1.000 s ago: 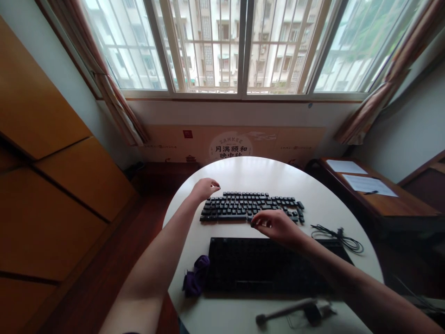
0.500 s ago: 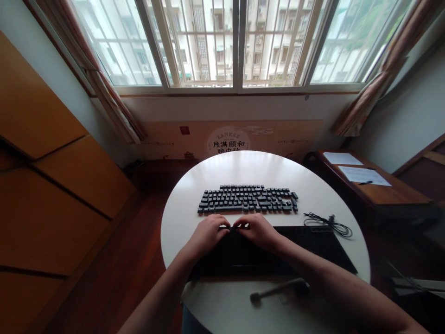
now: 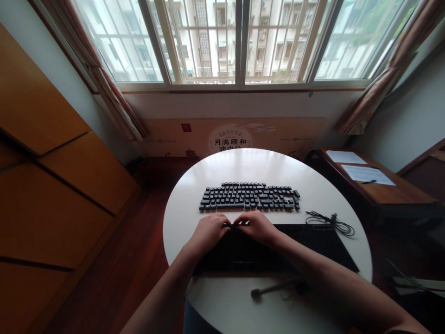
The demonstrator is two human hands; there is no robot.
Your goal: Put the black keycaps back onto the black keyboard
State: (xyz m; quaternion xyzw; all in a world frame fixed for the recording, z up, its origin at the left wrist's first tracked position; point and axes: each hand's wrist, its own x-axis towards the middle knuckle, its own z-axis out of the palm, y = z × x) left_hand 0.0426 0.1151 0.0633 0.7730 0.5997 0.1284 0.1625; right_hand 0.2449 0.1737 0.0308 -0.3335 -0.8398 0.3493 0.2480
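Note:
My left hand and my right hand meet fingertip to fingertip over the far left edge of a black keyboard base. Both have their fingers curled and pinched together on a small dark keycap held between them. Just beyond the hands, loose black keycaps lie in neat rows in a keyboard layout on the round white table. My forearms cover the base's left and middle parts.
A coiled black cable lies right of the keycaps. A slim tool with a dark head rests near the table's front edge. A wooden side desk with papers stands to the right, wooden cabinets to the left, a window behind.
My right hand left the keycap rows and my left hand came back from the far left. Both met at the keyboard base's far edge and stay there, barely moving in the last half second.

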